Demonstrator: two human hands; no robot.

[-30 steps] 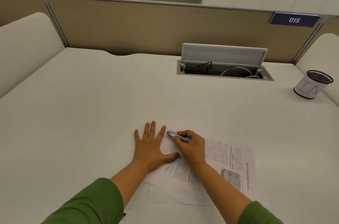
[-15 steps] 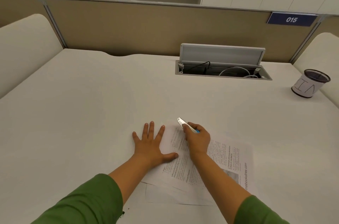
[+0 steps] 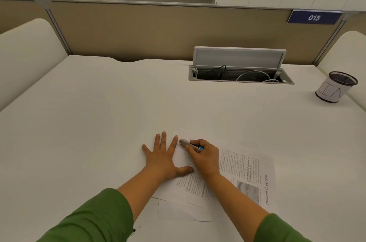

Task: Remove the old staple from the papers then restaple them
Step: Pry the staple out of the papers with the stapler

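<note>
**A:** Where are the papers?

**B:** The printed papers (image 3: 233, 178) lie on the white desk (image 3: 99, 122), near its front edge, turned sideways to the viewer. Loose sheets stick out from beneath the stack on the near side.

**A:** And the hands?

**B:** The left hand (image 3: 163, 155) lies flat, fingers spread wide, holding nothing. Its palm rests mostly on the desk just left of the stack, with the thumb and forefinger lying over the papers' left part. The right hand (image 3: 204, 157) is closed around a slim metal tool with a blue part (image 3: 191, 145), perhaps a staple remover. The tool's silver tip points up-left, down at the top left corner of the papers, just beside the left forefinger. Whether it touches a staple, I cannot tell; the staple is too small to see.

**A:** Any writing that reads?

**B:** Along the page's right margin, running sideways: "mebooksfree.com". There is also a small grey picture on that page. The body text is too fine to read. A blue plate (image 3: 314, 17) on the tan partition says "015". A mesh pen cup (image 3: 336, 87) at the far right wears a white paper wrap with hand-drawn strokes, not legible.

**A:** Anything else on the desk?

**B:** An open cable hatch (image 3: 239, 67) at the back, lid raised, with black and white cables inside. Both sleeves are green.
</note>
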